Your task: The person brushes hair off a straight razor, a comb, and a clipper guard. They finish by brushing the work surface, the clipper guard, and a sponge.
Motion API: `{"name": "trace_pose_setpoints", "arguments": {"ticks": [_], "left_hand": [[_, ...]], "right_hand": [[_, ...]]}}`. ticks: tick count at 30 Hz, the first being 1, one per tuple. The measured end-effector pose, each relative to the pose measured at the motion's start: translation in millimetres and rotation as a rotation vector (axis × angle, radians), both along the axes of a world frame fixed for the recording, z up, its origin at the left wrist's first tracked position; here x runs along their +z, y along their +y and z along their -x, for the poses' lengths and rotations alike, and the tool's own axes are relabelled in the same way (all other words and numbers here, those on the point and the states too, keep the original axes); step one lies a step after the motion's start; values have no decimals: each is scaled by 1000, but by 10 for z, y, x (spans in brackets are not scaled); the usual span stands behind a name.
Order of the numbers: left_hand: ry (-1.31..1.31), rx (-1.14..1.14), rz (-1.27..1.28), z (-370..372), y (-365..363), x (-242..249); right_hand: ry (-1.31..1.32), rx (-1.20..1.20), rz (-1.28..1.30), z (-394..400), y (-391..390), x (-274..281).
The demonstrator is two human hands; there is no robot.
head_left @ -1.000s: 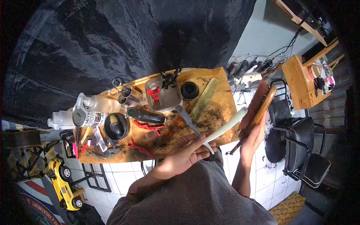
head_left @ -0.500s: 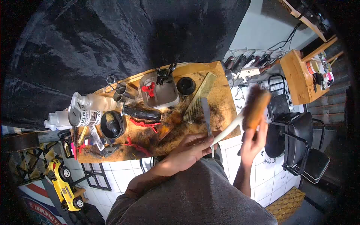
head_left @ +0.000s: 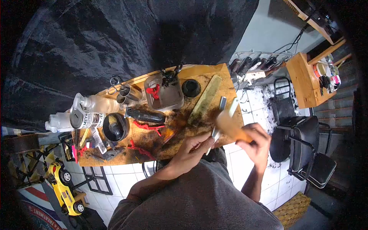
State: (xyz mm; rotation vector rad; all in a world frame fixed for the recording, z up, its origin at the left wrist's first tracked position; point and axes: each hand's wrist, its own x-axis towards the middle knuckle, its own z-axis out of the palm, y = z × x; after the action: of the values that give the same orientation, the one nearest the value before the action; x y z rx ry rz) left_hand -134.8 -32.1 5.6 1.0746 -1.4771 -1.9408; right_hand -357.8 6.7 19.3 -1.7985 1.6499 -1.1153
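My left hand (head_left: 190, 152) is closed around the pivot end of a straight razor (head_left: 233, 106). Its pale handle and metal blade fan out away from me, over the front right of the wooden table. In my right hand (head_left: 257, 145) is a wooden-backed brush (head_left: 242, 134), gripped at its near end. Motion blurs the brush, and its head overlaps the razor in this view. Just beyond, a large yellowish comb (head_left: 206, 100) lies across hair clippings on the table.
The wooden table (head_left: 230, 86) also carries a grey tray (head_left: 172, 100) with clips, a round black container (head_left: 191, 88), black hair clippers (head_left: 145, 115), a dark bowl (head_left: 115, 135) and spray bottles (head_left: 86, 115). Black chairs (head_left: 304, 143) stand to the right on a tiled floor.
My right hand has brought the brush left and down from beside the table to over the razor. The razor's handle and blade have swung closer together.
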Motion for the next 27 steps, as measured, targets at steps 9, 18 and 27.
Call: {"name": "trace_pose_setpoints", "arguments": {"ticks": [9, 18, 27], "left_hand": [[23, -12, -46, -63, -30, -47], [66, -63, -168, -61, -26, -51], [292, 219, -236, 29, -72, -127]], "right_hand": [[-116, 175, -57, 154, -54, 135], [31, -517, 38, 137, -192, 56], [-282, 315, -29, 39, -23, -94]]}}
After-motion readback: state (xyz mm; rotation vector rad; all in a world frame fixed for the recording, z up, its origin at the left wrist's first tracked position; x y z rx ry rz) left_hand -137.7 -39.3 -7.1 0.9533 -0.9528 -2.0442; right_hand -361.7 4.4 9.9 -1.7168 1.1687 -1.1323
